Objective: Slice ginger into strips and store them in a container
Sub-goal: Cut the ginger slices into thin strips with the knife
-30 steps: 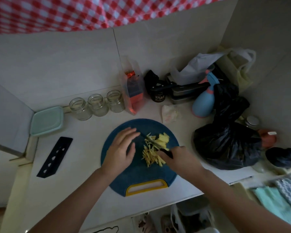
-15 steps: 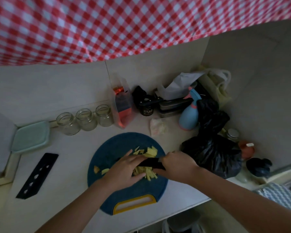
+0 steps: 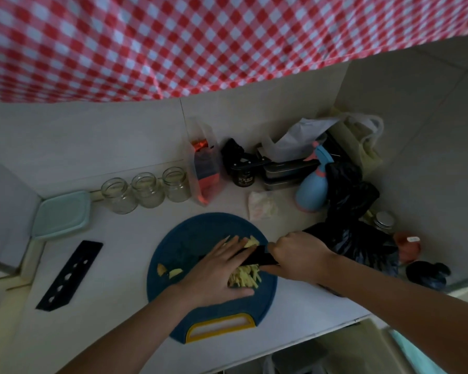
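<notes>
Far left on the tabletop [image 3: 119, 252], the container [image 3: 61, 214] sits with its lid on; storing looks not yet begun. Jars [image 3: 146, 190] stand behind. On the cutting board [image 3: 195, 233] two ginger ends [image 3: 173, 272] lie uncut. The left hand [image 3: 216, 273], grip wide and flat, presses on the knife [image 3: 257, 259] above the ginger strips [image 3: 243, 278]. The right hand [image 3: 297, 255] has its grip closed round the handle. A black bag [image 3: 362, 238] crowds the right edge.

Three glass jars [image 3: 147, 190] line the surface's far edge, joined by one teal lidded container [image 3: 62, 214], one black knife sheath [image 3: 69, 275], one blue spray bottle [image 3: 312, 190] and one black bag [image 3: 357, 238]. Two hands, the left hand [image 3: 216, 273] and right hand [image 3: 297, 255], meet over one knife [image 3: 257, 257] on one cutting board [image 3: 200, 230].
</notes>
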Motion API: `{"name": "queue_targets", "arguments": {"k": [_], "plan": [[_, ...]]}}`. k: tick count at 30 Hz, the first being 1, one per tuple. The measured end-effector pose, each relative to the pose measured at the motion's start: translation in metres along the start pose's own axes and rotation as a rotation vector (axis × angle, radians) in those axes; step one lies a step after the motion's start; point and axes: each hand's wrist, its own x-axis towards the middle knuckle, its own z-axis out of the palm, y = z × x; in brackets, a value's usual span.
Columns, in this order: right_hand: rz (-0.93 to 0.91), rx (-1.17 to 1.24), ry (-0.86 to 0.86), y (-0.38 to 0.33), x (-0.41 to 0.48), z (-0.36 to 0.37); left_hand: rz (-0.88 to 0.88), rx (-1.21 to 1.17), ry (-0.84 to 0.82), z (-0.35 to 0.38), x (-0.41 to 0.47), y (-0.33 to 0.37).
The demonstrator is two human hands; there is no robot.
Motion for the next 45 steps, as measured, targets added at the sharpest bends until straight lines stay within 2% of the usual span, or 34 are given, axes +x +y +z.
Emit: {"name": "queue_targets", "arguments": {"k": [4,7,10,14,17,20,22,31,34,39,43,45], "plan": [[0.019,0.005,0.002,-0.001,-0.002,0.004,-0.187,-0.048,-0.018,0.004,-0.004,-0.027],[0.108,0.098,0.017,-0.001,-0.003,0.007,-0.252,-0.111,0.037,-0.006,-0.017,-0.041],[0.244,0.369,0.005,-0.002,-0.002,0.017,-0.368,-0.258,0.167,-0.016,-0.035,-0.058],[0.391,0.774,0.036,-0.027,0.015,0.036,-0.638,-0.343,0.361,-0.013,-0.058,-0.089],[0.419,1.046,0.068,-0.061,0.033,0.044,-0.776,-0.363,0.276,-0.006,-0.077,-0.104],[0.505,1.238,0.04,-0.093,0.048,0.057,-0.734,-0.349,0.147,0.005,-0.09,-0.108],[0.547,1.262,0.031,-0.108,0.056,0.067,-0.707,-0.316,0.12,0.011,-0.093,-0.109],[0.577,1.218,0.033,-0.119,0.063,0.084,-0.74,-0.341,0.225,0.015,-0.092,-0.115],[0.553,1.159,0.033,-0.121,0.061,0.087,-0.777,-0.417,0.213,0.013,-0.094,-0.118],[0.571,1.152,0.035,-0.124,0.059,0.087,-0.879,-0.613,0.399,0.013,-0.085,-0.114],[0.594,1.155,0.028,-0.125,0.059,0.084,-0.807,-0.654,0.226,0.014,-0.073,-0.106],[0.6,1.169,0.027,-0.126,0.059,0.083,-0.785,-0.601,0.225,0.018,-0.071,-0.103]]}}
